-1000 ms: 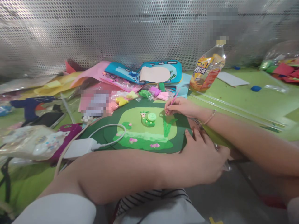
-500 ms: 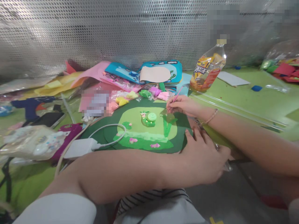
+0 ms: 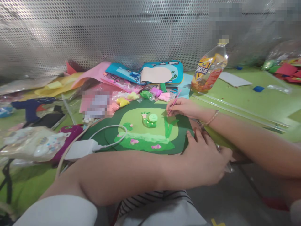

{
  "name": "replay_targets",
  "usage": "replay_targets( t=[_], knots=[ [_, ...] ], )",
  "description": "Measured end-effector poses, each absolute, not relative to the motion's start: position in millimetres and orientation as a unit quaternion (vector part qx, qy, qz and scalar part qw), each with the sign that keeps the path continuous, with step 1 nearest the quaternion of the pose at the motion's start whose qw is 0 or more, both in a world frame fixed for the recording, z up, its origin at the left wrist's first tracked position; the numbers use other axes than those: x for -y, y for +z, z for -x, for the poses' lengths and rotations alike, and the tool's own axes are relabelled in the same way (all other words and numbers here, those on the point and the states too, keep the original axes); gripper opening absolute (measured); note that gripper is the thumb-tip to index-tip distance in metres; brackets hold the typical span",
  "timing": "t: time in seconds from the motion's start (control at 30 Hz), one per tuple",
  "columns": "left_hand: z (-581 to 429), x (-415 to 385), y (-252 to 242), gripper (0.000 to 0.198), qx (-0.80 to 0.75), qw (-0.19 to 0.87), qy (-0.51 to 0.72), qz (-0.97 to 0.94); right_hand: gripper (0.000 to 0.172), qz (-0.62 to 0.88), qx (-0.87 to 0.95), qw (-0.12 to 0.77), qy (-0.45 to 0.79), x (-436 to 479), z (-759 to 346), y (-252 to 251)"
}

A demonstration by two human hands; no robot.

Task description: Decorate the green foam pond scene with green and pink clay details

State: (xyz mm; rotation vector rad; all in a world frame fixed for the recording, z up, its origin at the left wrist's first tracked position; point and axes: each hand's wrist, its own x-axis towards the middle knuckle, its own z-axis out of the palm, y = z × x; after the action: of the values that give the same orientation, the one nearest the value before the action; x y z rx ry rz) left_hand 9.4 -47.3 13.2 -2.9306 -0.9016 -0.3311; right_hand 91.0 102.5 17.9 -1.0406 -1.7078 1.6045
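Observation:
My right hand [image 3: 182,106] pinches a thin pink stick [image 3: 174,102], perhaps a clay tool, its lower end at the green clay leaves [image 3: 168,127] on the picture's right side. The dark green board [image 3: 183,136] carries a lighter green panel with a raised clay snail [image 3: 150,120] and pink clay flowers [image 3: 156,146] along a green strip. Fingers spread, my left hand [image 3: 204,153] lies on the board's lower right edge. Clear plastic [image 3: 229,167] pokes out beneath its thumb side; how they touch is hidden.
Bags of coloured clay [image 3: 146,94] line the board's far edge. A tilted drink bottle [image 3: 209,69] stands behind my right hand, near clear rods [image 3: 244,110]. To the left are a white charger [image 3: 81,149] with its cable over the board, a phone [image 3: 50,121] and a glue gun [image 3: 29,108].
My right hand has shifted very slightly, and the pink stick now tilts a little differently at the leaves. The left hand stays in place.

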Motion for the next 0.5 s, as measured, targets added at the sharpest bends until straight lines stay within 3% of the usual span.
replay_targets(
  t=[0.33, 0.5],
  knots=[
    [-7, 49, 8, 0.046, 0.292, 0.064, -0.142, 0.944, 0.006, 0.401, 0.672, 0.323, 0.532, -107, -96, 21],
    [-7, 49, 9, 0.044, 0.292, 0.057, -0.137, 0.945, 0.021, 0.314, 0.853, 0.288, 0.302, -106, -105, 29]
  ],
)
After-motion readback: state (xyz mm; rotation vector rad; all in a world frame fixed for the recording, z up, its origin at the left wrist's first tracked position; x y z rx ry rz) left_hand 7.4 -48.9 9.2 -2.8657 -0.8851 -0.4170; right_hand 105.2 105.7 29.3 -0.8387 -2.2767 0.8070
